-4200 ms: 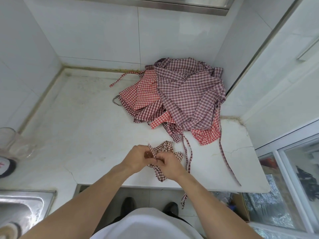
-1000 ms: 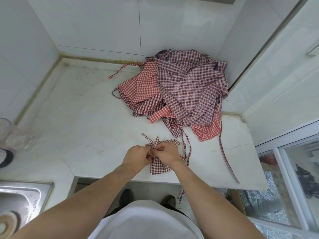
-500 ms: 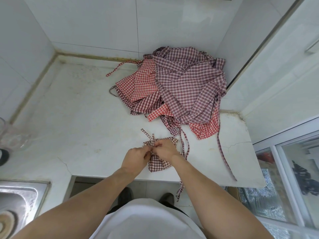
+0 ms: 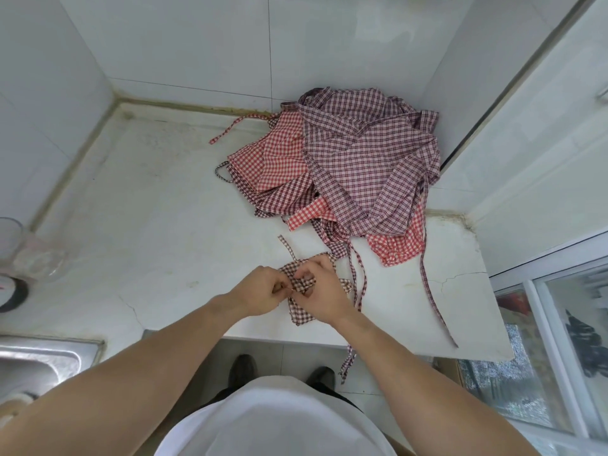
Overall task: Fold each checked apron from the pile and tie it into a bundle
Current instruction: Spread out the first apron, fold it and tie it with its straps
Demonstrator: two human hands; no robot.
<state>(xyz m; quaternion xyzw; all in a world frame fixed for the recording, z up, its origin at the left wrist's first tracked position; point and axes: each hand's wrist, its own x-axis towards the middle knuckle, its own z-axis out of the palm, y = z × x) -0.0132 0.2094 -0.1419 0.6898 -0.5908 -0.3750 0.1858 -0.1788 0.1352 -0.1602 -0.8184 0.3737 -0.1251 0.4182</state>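
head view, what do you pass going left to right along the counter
glass jar → left hand → small folded apron pinched by both hands → right hand → long strap trailing from the apron pile → window frame

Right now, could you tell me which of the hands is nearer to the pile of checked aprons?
Right. The right hand pinches the folded apron just below the pile of checked aprons; the left hand grips it farther to the left.
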